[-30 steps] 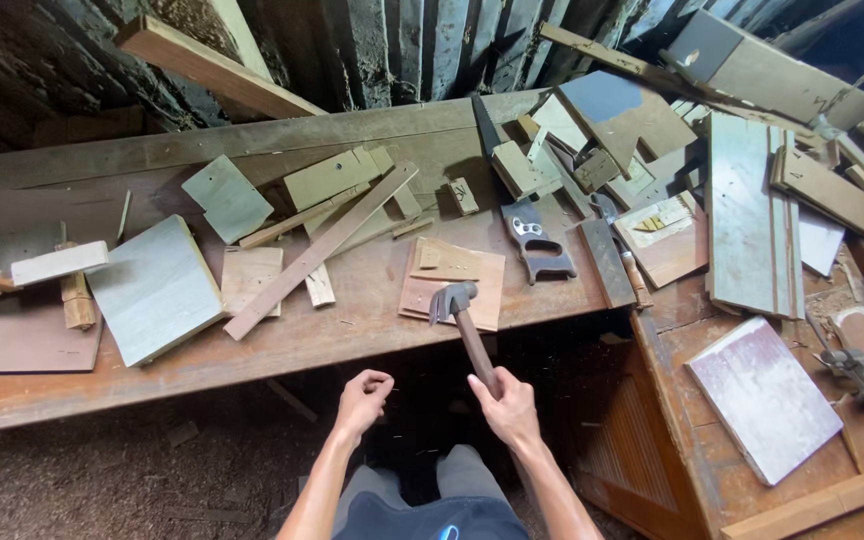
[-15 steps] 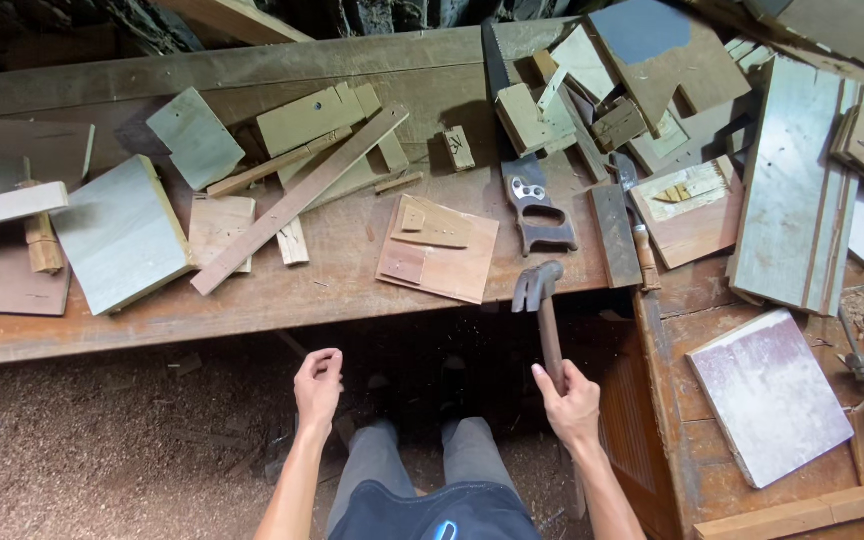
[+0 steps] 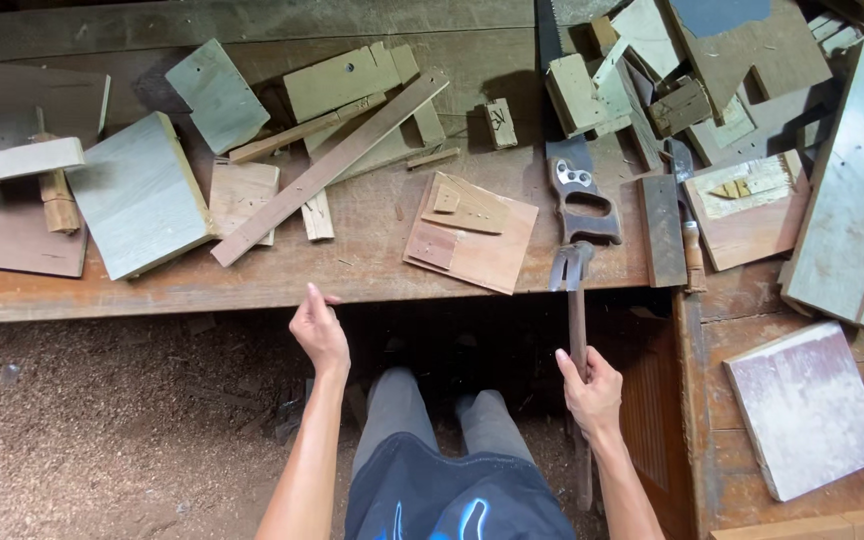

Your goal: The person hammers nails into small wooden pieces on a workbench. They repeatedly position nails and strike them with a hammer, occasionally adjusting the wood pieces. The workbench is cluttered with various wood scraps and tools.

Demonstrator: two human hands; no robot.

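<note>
Right hand (image 3: 590,388) clamped on hammer (image 3: 574,300) handle, head just beside the saw handle (image 3: 580,200) at the table (image 3: 152,290) edge. Left hand (image 3: 319,330) loosely open and empty, near that edge, left of the brown panel (image 3: 472,232). No striking begun, apparently; wood pieces lying loose, unjoined.

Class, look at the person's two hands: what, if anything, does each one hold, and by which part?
The right hand holds a hammer by the lower part of its wooden handle, head up near the workbench edge. The left hand holds nothing.

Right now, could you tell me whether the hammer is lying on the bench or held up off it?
Held. The right hand grips the hammer by its handle, with the head raised at the workbench edge beside the handsaw.
</note>
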